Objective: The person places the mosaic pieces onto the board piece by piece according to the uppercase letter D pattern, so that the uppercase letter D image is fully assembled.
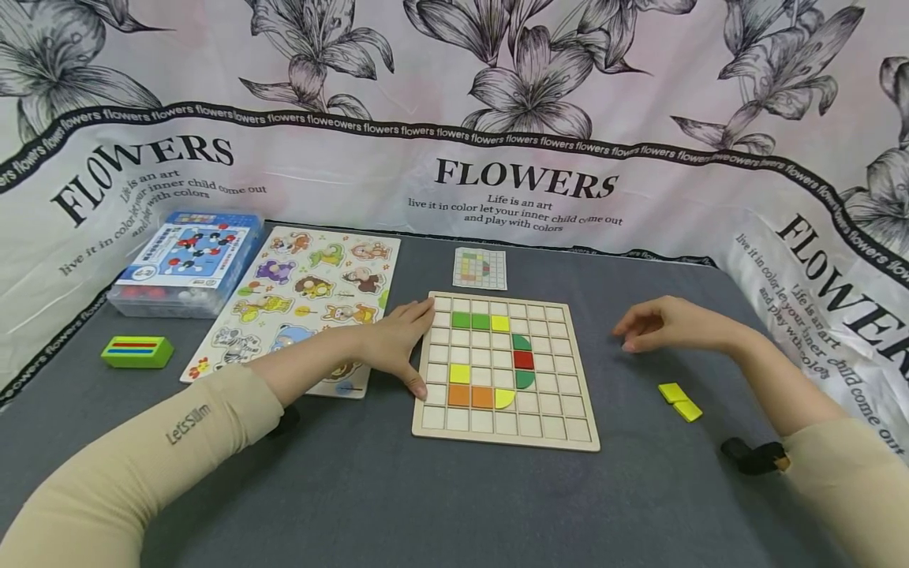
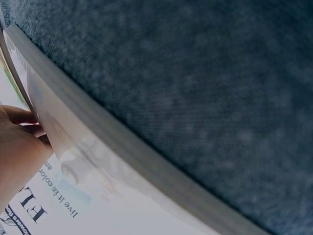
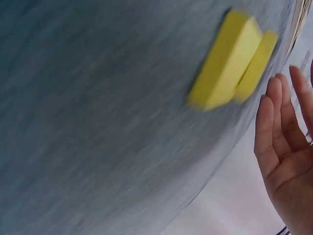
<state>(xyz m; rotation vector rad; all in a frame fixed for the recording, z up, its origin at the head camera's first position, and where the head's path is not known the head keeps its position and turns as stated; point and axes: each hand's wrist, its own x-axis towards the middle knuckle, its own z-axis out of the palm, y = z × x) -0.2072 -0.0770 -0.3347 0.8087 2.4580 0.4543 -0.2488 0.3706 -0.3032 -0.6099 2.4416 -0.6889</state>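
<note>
A square wooden grid board (image 1: 561,430) lies on the dark table. Along its left edge rests my left hand (image 1: 398,339), thumb near the lower corner and fingers at the upper one. Set in the grid are two green squares (image 1: 471,321), yellow squares (image 1: 500,323), a red square (image 1: 523,360), two orange squares (image 1: 472,395), rounded green pieces (image 1: 521,342) and a rounded yellow piece (image 1: 504,398). To the board's right, my right hand (image 1: 660,325) hovers with loosely bent fingers and holds nothing. Below it lie two yellow tiles (image 1: 687,410), also seen in the right wrist view.
Behind the board lies a small card (image 1: 480,269) with a coloured grid pattern. Under my left forearm is an animal picture board (image 1: 334,260). Farther left are a clear-sided box (image 1: 188,260) with a blue lid and a green block (image 1: 137,353) with coloured stripes.
</note>
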